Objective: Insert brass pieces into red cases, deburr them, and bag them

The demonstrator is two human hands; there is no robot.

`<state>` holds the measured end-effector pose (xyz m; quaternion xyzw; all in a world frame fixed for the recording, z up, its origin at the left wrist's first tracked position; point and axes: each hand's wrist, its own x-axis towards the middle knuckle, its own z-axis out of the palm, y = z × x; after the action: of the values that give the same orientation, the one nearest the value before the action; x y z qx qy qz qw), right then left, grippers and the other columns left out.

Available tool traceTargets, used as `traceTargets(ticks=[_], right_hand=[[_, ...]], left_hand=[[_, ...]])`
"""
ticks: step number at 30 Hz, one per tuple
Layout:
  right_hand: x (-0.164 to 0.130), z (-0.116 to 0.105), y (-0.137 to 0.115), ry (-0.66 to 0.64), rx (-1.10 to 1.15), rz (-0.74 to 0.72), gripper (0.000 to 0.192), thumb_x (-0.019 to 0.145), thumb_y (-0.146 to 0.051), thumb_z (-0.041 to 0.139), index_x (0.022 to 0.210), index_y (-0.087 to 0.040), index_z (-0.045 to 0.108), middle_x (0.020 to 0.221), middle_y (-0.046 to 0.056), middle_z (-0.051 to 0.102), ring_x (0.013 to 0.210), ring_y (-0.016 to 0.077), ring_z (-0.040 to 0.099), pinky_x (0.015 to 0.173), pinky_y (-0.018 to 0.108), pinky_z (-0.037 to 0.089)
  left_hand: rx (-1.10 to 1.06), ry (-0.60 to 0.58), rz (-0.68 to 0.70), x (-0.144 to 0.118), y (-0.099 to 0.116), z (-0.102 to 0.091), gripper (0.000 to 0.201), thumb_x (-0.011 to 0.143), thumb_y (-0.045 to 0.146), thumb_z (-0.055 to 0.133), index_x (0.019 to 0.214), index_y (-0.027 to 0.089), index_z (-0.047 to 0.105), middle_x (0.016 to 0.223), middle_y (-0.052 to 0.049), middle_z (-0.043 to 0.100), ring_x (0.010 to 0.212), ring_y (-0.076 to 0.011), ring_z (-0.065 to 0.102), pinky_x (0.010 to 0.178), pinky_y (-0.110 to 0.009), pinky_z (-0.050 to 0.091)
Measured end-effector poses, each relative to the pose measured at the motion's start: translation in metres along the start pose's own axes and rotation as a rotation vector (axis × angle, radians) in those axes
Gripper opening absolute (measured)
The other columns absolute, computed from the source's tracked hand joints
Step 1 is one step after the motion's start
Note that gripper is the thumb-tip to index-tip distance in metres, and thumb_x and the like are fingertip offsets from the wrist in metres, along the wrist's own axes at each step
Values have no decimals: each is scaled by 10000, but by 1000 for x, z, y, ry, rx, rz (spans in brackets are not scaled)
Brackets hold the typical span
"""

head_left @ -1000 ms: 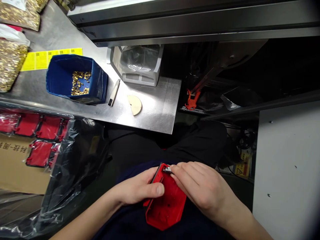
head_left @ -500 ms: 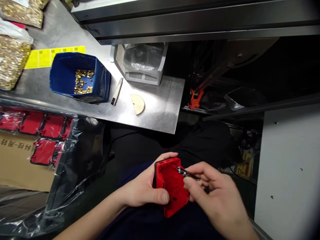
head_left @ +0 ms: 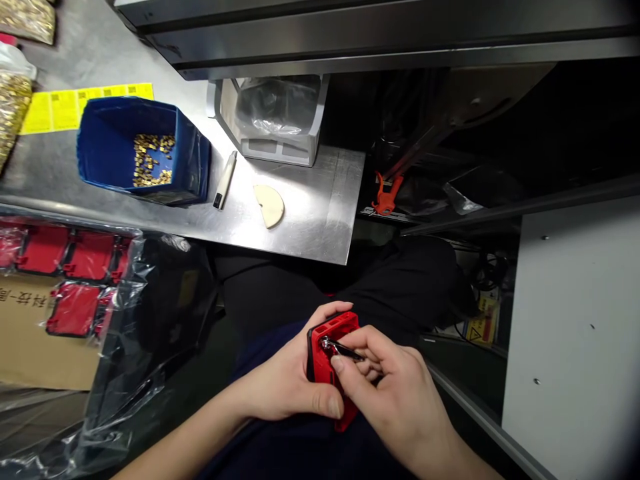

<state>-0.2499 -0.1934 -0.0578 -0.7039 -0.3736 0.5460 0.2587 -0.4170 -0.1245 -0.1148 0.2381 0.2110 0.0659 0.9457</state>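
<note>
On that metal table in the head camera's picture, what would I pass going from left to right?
Yellow labels → blue bin of brass bits → pen-like tool → half-round disc, with a grey tray behind it.

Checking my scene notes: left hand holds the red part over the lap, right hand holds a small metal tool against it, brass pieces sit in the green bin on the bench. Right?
Not quite: the bin with the brass pieces is blue, not green, as the head view shows. The rest holds: left hand grips the red part, right hand holds the small metal tool against it.
</note>
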Motion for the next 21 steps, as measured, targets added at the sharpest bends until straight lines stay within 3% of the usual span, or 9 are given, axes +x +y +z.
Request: traceTargets(ticks=[3,6,12,16,19,21], right_hand=[[0,-1,1,-29,14,-22,74,944,-264,627,929,-231,692,713,-39,728,560,94,673,532,150,506],[2,-9,5,-44,66,-4,110,970,-306,633,936,-225,700,704,-29,722,581,105,684,555,165,523],[12,-37,10,258,149,45,233,934,-432,719,992,-207,704,737,-8,713,588,108,679,554,173,565],[20,-39,4,180,65,-4,242,934,-430,717,1054,-220,697,803,1,730,640,113,685,608,190,576],[44,-31,4,219,-21,-70,263,940,-444,698,1094,-232,682,858,12,736,681,133,689,630,220,570],[76,-22,6,279,-49,-146,293,938,-456,686,1126,-234,655,909,25,742,718,154,699,654,248,572]], left_hand=[[-12,6,-6,0,-3,-2,1021,764,434,901,1532,337,236,1251,-85,611,1063,-225,652,912,-348,479],[-33,8,-4,-1,-4,-4,1022,770,477,886,1536,335,225,1290,-102,594,1106,-239,635,949,-372,464],[-39,39,38,-5,-7,-8,976,780,458,887,1524,337,267,1296,-87,565,1124,-226,600,966,-363,443],[-61,68,64,-12,-6,-14,1007,774,456,890,1540,329,249,1337,-104,556,1163,-247,586,999,-383,436],[-54,150,107,-20,-4,-22,991,787,455,877,1546,320,255,1337,-111,574,1177,-259,591,1019,-395,437],[-46,227,145,-26,-5,-29,978,789,471,869,1547,314,270,1361,-120,573,1217,-281,580,1043,-409,431]])
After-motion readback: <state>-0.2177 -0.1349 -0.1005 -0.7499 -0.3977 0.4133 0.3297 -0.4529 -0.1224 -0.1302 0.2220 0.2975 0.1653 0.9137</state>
